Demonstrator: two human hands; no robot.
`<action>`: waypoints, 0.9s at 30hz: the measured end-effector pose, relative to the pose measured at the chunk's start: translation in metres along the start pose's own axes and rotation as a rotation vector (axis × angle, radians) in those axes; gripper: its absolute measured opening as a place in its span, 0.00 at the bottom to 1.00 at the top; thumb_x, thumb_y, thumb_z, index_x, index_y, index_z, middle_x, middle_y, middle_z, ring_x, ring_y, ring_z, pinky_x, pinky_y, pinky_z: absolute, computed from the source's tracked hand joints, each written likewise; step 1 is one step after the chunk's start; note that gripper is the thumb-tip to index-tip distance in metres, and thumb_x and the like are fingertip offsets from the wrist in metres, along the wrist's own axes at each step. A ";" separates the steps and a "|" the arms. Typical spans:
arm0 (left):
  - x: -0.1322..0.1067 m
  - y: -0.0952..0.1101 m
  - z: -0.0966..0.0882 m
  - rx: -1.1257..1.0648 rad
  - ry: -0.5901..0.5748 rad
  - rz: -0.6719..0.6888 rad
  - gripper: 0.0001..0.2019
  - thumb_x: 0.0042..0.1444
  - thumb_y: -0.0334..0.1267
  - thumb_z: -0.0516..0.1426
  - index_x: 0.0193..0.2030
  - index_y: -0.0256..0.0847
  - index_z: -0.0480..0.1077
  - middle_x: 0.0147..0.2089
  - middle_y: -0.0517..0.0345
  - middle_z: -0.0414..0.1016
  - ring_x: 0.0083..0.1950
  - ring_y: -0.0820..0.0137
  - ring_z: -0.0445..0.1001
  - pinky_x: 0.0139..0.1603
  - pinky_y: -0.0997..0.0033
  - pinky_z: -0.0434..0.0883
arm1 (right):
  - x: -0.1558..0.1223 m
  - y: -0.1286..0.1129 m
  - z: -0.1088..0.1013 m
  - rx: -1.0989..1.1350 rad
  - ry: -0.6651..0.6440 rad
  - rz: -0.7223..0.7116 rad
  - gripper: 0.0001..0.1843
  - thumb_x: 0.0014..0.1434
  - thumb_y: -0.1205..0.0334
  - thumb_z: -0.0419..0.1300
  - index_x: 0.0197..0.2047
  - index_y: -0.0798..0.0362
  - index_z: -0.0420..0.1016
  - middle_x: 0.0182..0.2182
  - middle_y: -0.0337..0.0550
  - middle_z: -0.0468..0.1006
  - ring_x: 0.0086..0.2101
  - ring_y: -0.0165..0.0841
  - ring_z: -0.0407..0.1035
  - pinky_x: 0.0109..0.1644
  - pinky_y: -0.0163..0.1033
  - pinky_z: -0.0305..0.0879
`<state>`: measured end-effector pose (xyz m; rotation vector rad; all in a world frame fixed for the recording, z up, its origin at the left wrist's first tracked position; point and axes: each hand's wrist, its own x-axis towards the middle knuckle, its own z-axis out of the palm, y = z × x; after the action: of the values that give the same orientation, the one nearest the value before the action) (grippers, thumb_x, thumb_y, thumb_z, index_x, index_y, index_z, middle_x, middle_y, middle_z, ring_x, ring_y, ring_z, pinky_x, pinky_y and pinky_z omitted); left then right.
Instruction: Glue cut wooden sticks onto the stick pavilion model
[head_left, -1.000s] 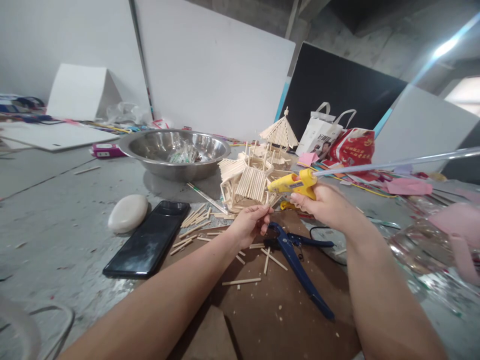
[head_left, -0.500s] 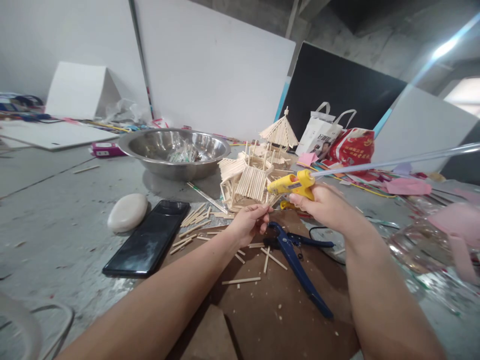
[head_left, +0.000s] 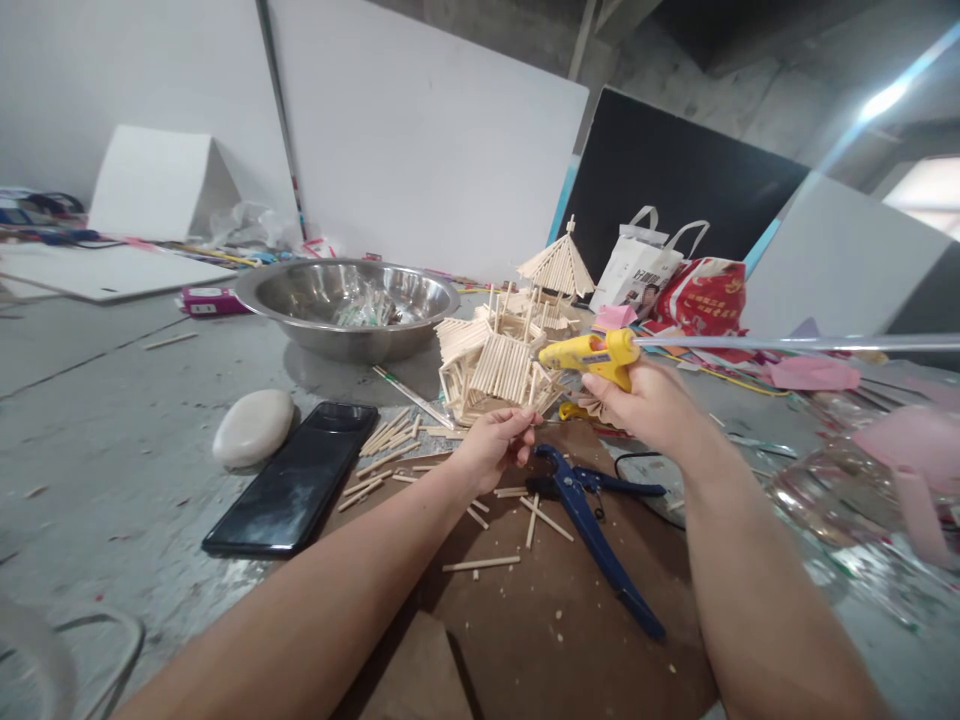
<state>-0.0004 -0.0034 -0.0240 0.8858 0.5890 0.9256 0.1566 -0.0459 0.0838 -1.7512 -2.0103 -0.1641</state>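
My left hand [head_left: 501,445] is closed in a pinch in front of the stick house, and a thin wooden stick [head_left: 533,388] shows at its fingertips. Wrapped round the handle of a yellow hot glue gun [head_left: 589,353] is my right hand [head_left: 654,408]. The gun's nozzle points left, close to the house, and a long clear glue stick [head_left: 787,343] runs out of its back. The model house [head_left: 501,365], built of pale wooden sticks, has slatted roofs and a pointed tower roof [head_left: 559,265] behind.
A blue pipe cutter [head_left: 600,535] lies on the brown board [head_left: 570,650] among loose cut sticks [head_left: 480,564]. To the left are a black phone [head_left: 292,485], a white oval object [head_left: 255,428] and a steel basin [head_left: 345,340]. Bags [head_left: 697,295] stand behind right.
The glue gun and my right hand have moved slightly right, and the glue stick's far end has dropped to nearly level. My left hand stays almost still.
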 end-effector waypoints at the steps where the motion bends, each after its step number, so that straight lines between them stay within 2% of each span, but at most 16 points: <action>1: 0.000 0.000 0.000 -0.001 0.002 0.004 0.11 0.45 0.42 0.56 0.27 0.35 0.67 0.17 0.66 0.62 0.13 0.82 0.59 0.13 0.82 0.52 | 0.000 0.001 0.000 0.018 0.005 0.001 0.20 0.52 0.49 0.47 0.41 0.52 0.68 0.37 0.47 0.74 0.38 0.41 0.67 0.36 0.41 0.61; 11: 0.001 0.006 0.002 -0.038 0.056 -0.011 0.10 0.45 0.41 0.56 0.27 0.35 0.67 0.16 0.66 0.62 0.13 0.83 0.59 0.14 0.82 0.55 | 0.002 0.005 0.002 0.030 0.009 0.008 0.20 0.51 0.48 0.47 0.38 0.52 0.69 0.36 0.48 0.74 0.38 0.41 0.67 0.37 0.43 0.62; 27: 0.002 0.010 0.006 -0.070 0.112 -0.056 0.08 0.47 0.39 0.55 0.27 0.34 0.66 0.15 0.65 0.61 0.12 0.82 0.58 0.13 0.81 0.54 | 0.001 0.000 0.001 0.000 -0.007 0.006 0.18 0.52 0.50 0.47 0.40 0.51 0.69 0.37 0.48 0.73 0.37 0.41 0.67 0.34 0.42 0.61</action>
<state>0.0009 -0.0011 -0.0123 0.7546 0.6703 0.9437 0.1560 -0.0450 0.0833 -1.7599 -2.0102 -0.1560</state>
